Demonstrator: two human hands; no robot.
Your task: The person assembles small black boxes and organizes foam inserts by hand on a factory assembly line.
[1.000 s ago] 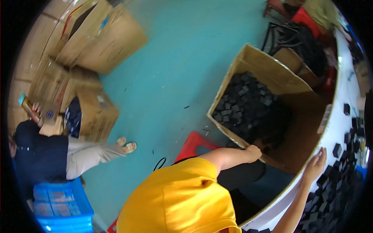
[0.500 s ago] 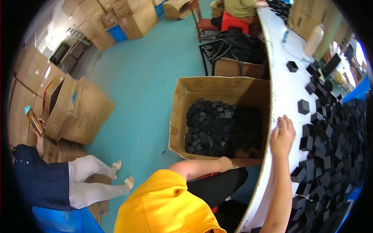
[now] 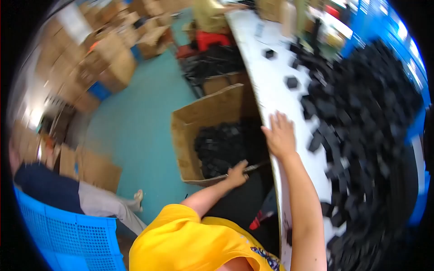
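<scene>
My left hand (image 3: 237, 174) is at the near rim of a large cardboard box (image 3: 181, 149), fingers apart and slightly blurred, with nothing visible in them. Inside this box lies a heap of small black cubes (image 3: 219, 147). My right hand (image 3: 280, 135) rests on the white table (image 3: 262, 77) near its left edge, fingers spread and holding nothing. To its right spreads a big pile of black cubes (image 3: 357, 108), blurred by motion. Two single cubes lie apart from the pile, one (image 3: 292, 82) just beyond my right hand and another (image 3: 270, 54) farther up.
A person in dark top and light trousers (image 3: 104, 198) stands at left beside a blue plastic crate (image 3: 72, 239). Another person sits on a red stool (image 3: 211, 39) at the table's far end. Stacked cartons (image 3: 113, 58) line the back. Black bags (image 3: 210, 63) lie beyond the box.
The view has swung right, showing more of the cube pile. My right hand has gone from curled to spread on the tabletop. My left hand's fingers have loosened at the box rim.
</scene>
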